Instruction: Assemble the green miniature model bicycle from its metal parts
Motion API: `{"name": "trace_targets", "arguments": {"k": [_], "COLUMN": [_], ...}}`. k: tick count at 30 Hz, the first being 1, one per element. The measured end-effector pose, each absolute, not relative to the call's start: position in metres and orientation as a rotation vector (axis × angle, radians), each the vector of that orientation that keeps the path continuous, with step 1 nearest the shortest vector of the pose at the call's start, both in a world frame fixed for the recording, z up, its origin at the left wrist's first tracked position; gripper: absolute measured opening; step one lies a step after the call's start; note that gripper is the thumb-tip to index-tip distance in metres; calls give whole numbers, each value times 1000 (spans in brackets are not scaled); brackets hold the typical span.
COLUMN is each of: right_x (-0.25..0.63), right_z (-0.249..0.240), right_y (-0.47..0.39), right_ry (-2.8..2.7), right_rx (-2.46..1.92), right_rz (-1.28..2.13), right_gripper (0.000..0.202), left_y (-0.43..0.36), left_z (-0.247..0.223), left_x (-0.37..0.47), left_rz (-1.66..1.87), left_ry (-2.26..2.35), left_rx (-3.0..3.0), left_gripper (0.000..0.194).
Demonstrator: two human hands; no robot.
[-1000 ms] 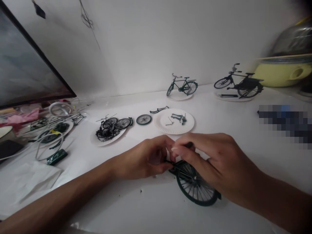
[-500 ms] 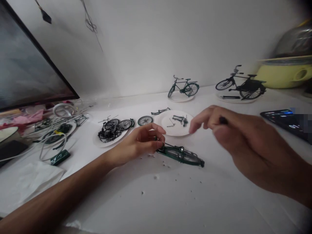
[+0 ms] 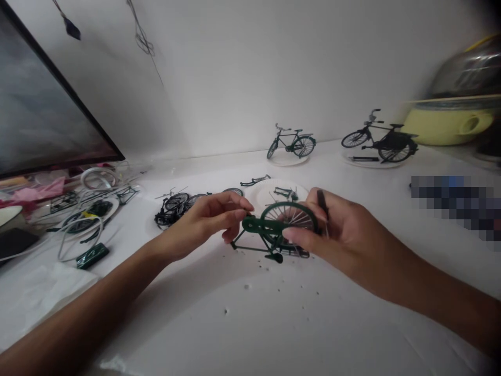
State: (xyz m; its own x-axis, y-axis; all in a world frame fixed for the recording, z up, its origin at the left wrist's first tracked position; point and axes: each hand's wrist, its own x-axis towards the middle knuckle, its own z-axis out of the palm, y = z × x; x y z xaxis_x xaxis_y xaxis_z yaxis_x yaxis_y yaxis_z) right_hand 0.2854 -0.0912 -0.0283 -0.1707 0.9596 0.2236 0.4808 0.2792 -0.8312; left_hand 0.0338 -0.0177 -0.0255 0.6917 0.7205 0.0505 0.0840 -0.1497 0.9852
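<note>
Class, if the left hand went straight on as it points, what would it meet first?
Probably the upturned green bicycle frame, right by the tips of the left hand; exact contact is hard to judge.

My left hand (image 3: 207, 222) and right hand (image 3: 348, 237) are bare, with slender fingers. My left forearm (image 3: 113, 292) and right forearm (image 3: 426, 290) are bare too, as far as they show, each narrowing smoothly toward the wrist.
</note>
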Motion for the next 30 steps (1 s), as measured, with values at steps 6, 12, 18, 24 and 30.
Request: {"name": "trace_targets", "arguments": {"k": [6, 12, 18, 24, 30], "right_x": [290, 297, 300, 305, 311], "right_z": [-39, -44, -44, -49, -41], "right_y": [-77, -73, -71, -71, -68], "right_ry": [-1381, -1567, -1852, -1988, -2062], "right_rx": [-1217, -1371, -1549, -1662, -1643], "right_rz": [1427, 1331, 983, 708, 438], "right_gripper": [47, 46, 48, 52, 46], "left_y": [-16, -16, -19, -18, -16], "left_z": [-26, -34, -33, -36, -31], "left_x": [33, 36, 36, 36, 34], "left_rz": [529, 405, 321, 299, 306], "left_ry": [694, 803, 796, 840, 809], "left_rx": [1833, 2111, 2197, 2219, 2221], "left_gripper": [14, 13, 18, 20, 19]}}
